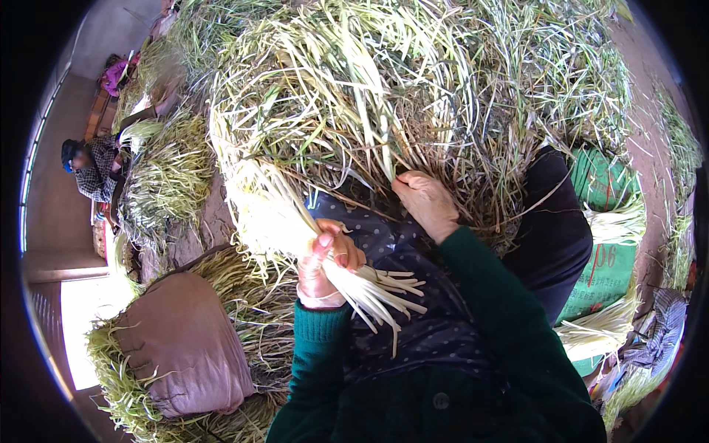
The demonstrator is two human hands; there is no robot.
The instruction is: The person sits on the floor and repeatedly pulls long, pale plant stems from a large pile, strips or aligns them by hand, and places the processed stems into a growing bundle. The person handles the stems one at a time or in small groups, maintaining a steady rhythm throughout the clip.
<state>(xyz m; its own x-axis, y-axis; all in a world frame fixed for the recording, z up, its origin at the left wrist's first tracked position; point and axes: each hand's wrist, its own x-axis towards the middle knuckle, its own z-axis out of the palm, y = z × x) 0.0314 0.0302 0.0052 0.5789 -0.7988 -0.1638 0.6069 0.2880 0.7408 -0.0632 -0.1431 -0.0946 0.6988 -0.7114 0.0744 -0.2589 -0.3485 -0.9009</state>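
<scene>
My left hand [329,263] is closed around a thick bundle of pale yellow-white stalks [382,293], likely blanched garlic chives. Their cut-looking ends fan out toward my lap, while the leafy part spreads away to the upper left, bleached by sunlight. My right hand [426,202] pinches the lower end of a few pale stalks [386,158] at the near edge of a large heap of tangled green and yellow leaves [343,99]. Part of the heap rests against my knees. A dark polka-dot apron [410,238] covers my lap, under both forearms.
Pale bundles [604,329] lie on green printed sacks [601,271] at right. A brown cloth-covered bulk [185,343] sits on more leaves at lower left. At far left, a person in a checked top [99,166] sits behind another heap [169,171]. Bare ground [637,111] runs along the right.
</scene>
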